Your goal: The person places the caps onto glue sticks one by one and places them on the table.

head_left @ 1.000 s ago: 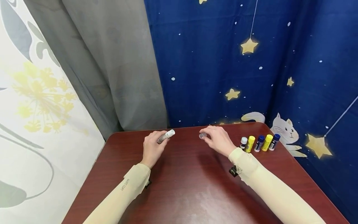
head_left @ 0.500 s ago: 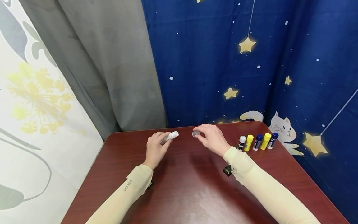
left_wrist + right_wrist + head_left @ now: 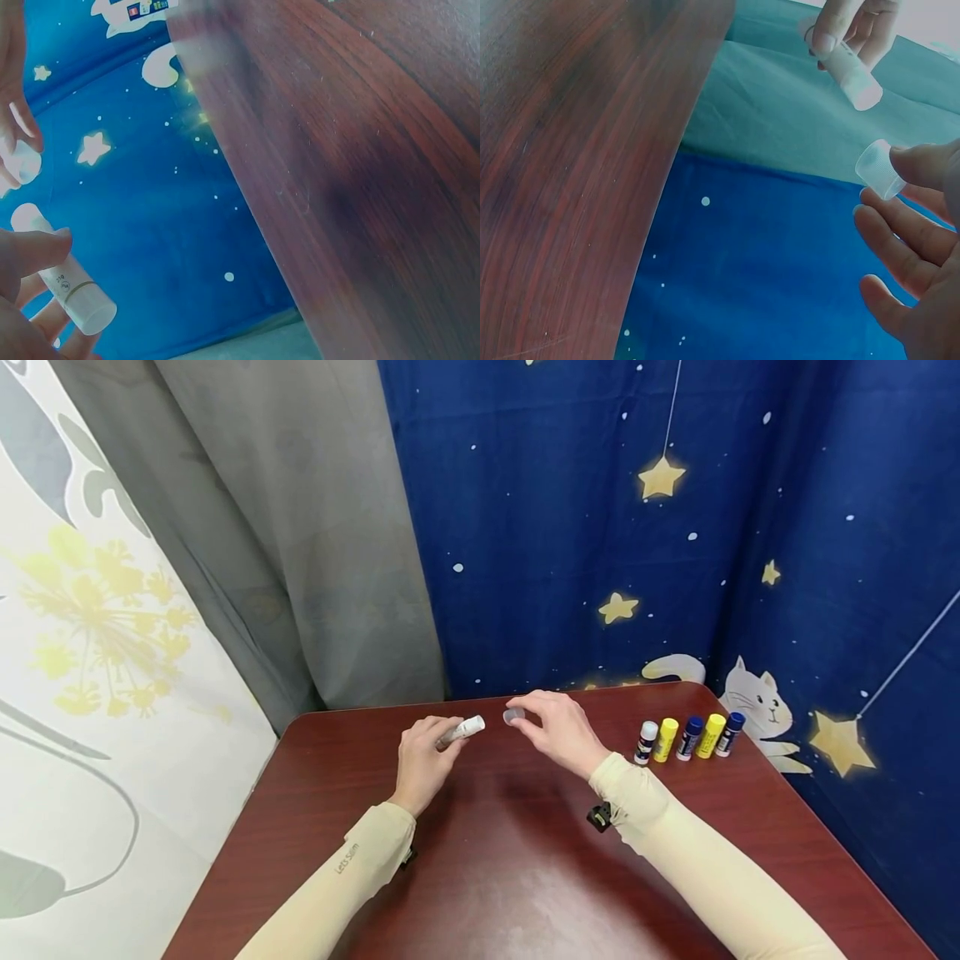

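Note:
My left hand (image 3: pixel 425 763) grips a white glue stick (image 3: pixel 471 726) above the table, its uncapped end tilted toward the right hand. The left wrist view shows the thumb pressed across the glue stick's white tube (image 3: pixel 71 283). Between thumb and fingertips, my right hand (image 3: pixel 558 731) pinches a clear, ribbed cap (image 3: pixel 880 169). A small gap separates the cap from the glue stick's end. In the right wrist view the other right fingers spread loosely below the cap.
On the right of the dark red table (image 3: pixel 480 877) several glue sticks stand in a row: a white-capped one (image 3: pixel 646 742), yellow ones (image 3: pixel 665 740) and blue ones (image 3: pixel 689 738). Grey and blue curtains (image 3: pixel 540 568) hang behind the table's back edge.
The right hand has moved left with the cap, and the left hand slightly right with the glue stick, so the gap between them has narrowed. The standing glue sticks have stayed put.

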### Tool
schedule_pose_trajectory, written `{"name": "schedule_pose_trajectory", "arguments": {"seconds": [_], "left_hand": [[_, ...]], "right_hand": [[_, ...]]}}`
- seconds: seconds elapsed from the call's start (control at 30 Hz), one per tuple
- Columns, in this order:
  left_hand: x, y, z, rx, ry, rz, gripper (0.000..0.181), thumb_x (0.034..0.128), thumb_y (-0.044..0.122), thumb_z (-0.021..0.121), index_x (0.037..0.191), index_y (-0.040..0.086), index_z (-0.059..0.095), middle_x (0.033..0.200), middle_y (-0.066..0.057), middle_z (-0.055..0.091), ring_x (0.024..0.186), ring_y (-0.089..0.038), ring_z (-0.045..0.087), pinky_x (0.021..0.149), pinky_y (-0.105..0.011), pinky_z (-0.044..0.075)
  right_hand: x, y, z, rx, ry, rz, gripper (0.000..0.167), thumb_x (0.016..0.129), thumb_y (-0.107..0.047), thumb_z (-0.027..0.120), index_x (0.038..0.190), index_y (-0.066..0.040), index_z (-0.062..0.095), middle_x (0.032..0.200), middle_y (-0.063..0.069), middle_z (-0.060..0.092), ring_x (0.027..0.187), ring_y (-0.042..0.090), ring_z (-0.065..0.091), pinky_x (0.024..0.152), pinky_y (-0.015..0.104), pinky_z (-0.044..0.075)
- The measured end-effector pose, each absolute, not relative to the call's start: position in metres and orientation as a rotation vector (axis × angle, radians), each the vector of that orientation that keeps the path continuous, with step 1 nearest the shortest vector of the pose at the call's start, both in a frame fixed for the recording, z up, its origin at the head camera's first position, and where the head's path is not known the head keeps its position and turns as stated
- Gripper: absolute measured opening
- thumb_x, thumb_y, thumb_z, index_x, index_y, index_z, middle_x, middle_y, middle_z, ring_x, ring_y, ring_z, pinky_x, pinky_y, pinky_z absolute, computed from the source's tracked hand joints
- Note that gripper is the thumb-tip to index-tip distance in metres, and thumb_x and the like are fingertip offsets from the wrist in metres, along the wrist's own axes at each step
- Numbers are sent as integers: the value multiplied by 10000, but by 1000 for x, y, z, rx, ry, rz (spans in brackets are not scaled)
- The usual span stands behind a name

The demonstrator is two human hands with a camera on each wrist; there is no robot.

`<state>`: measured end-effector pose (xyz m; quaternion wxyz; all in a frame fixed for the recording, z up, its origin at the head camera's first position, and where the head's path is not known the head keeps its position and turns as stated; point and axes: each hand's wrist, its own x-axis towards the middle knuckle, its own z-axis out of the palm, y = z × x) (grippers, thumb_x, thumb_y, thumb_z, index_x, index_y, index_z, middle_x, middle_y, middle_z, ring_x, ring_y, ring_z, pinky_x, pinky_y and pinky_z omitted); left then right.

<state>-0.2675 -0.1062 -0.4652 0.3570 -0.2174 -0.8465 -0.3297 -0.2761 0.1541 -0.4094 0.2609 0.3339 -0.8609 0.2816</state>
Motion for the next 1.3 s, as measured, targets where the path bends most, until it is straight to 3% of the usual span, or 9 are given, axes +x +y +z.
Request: {"name": "schedule_pose_trajectory", "arguments": {"seconds": [0.3, 0.57, 1.07, 1.3], "left_hand": [[-264, -103, -467, -558, -2197, -845, 336, 792, 119, 869, 1107, 173, 767, 1011, 29, 698, 916, -181, 601, 789, -426, 410], [-264, -102, -470, -572, -2186, -836, 312, 793, 115, 865, 1089, 130, 769, 986, 22, 694, 916, -202, 601, 779, -424, 406], [-262, -98, -472, -579, -2185, -846, 306, 790, 151, 879, 1075, 168, 769, 970, 45, 679, 893, -176, 583, 753, -415, 401], [-261, -98, -474, -599, -2145, -839, 323, 757, 123, 897, 1049, 173, 765, 945, 24, 688, 862, -174, 580, 728, -416, 393]], "right_hand": [[-273, 148, -410, 929, -2302, 817, 237, 918, -200, 757, 1154, -185, 748, 1034, -36, 725, 888, 114, 644, 782, 353, 531], [-272, 143, -414, 933, -2328, 824, 243, 929, -225, 748, 1170, -200, 745, 1066, -62, 719, 957, 123, 659, 836, 344, 532], [-272, 135, -416, 963, -2330, 835, 262, 910, -221, 773, 1169, -198, 747, 1020, -73, 717, 807, 103, 610, 722, 300, 502], [-273, 133, -422, 985, -2313, 804, 254, 907, -234, 777, 1158, -201, 752, 1000, -87, 715, 787, 81, 585, 726, 294, 486]]}}
